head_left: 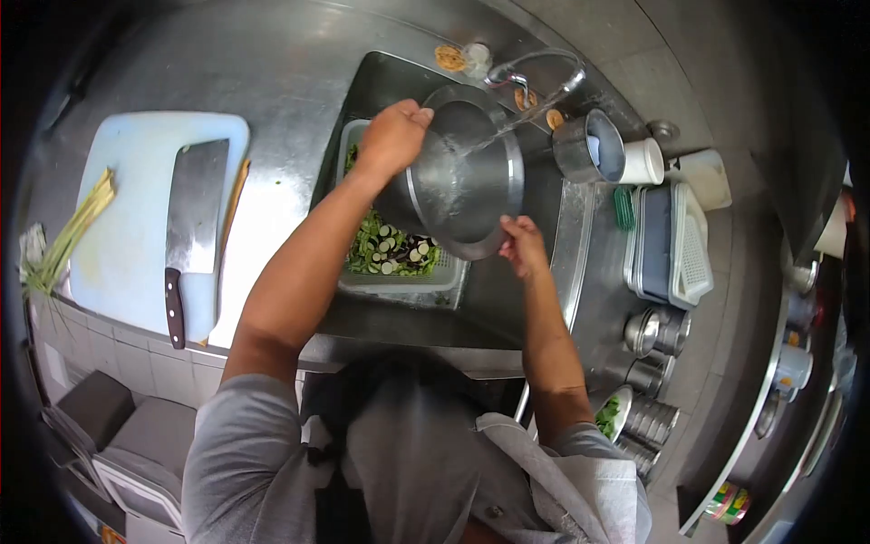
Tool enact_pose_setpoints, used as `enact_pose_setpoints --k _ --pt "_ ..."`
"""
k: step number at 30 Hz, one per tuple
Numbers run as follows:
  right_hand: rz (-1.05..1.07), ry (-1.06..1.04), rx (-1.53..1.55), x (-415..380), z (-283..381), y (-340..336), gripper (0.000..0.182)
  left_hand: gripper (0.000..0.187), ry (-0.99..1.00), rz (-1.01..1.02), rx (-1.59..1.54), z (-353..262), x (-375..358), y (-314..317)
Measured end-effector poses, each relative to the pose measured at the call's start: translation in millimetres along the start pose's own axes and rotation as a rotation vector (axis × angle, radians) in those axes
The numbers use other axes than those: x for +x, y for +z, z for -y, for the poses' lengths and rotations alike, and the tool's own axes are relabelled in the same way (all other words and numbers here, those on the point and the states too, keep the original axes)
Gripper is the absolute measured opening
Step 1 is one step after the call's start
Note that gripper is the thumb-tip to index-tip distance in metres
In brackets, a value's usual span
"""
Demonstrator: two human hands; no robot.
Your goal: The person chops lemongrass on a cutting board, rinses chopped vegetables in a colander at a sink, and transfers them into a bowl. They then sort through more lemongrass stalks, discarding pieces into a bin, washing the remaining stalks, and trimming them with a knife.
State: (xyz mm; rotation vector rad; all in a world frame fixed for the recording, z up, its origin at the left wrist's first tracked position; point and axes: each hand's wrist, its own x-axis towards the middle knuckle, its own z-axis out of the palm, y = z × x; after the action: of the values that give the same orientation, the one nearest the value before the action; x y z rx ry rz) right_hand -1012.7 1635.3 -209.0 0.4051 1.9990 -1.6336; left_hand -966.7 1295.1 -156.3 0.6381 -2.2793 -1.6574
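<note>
A large metal bowl (471,177) is held tilted over the sink, with water from the faucet (566,86) running into it. My left hand (396,136) grips its rim at the upper left. At the lower right edge, my right hand (523,247) pinches the rim between thumb and fingers. Below and partly hidden by the bowl, a pale plastic basket (399,286) sits in the sink (426,326). Inside it lie chopped green vegetables (367,249) and sliced dark-skinned rounds (390,254).
Left of the sink, a cleaver (195,208) and a dark-handled knife (174,308) lie on a white cutting board (127,199) beside long stalks (82,231). A metal pot (580,159), white container (642,161), stacked trays (666,245) and metal bowls (648,335) stand at right.
</note>
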Motion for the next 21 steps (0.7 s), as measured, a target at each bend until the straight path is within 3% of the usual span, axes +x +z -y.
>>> enact_pose_setpoints --k 3,6,7,10,12,14,16,21 --pt "0.116 -0.121 0.243 -8 -11 -4 0.029 0.033 -0.022 0.035 -0.029 11 -4 -6" --pt "-0.109 -0.260 0.233 -4 34 -17 0.027 0.032 -0.199 0.103 -0.394 57 -4 28" --pt "-0.126 -0.339 0.170 -5 53 -18 0.026 0.026 -0.359 0.187 -0.589 79 -3 43" --pt "-0.137 -0.443 -0.107 -47 103 8 0.023 0.028 -0.541 0.083 -0.503 106 -32 84" --pt "-0.122 -0.512 -0.394 -72 110 40 0.020 0.030 -0.658 0.196 -0.623 152 -48 128" --pt "-0.112 -0.633 -0.746 -89 104 77 0.017 0.040 -0.737 0.308 -0.946 145 -72 151" --pt "-0.070 -0.727 -0.968 -117 109 121 0.018 0.042 -0.830 0.446 -0.839 138 -82 170" --pt "0.018 -0.803 -1.250 -141 111 165 0.020 0.043 -0.670 0.770 -1.094 85 -106 158"
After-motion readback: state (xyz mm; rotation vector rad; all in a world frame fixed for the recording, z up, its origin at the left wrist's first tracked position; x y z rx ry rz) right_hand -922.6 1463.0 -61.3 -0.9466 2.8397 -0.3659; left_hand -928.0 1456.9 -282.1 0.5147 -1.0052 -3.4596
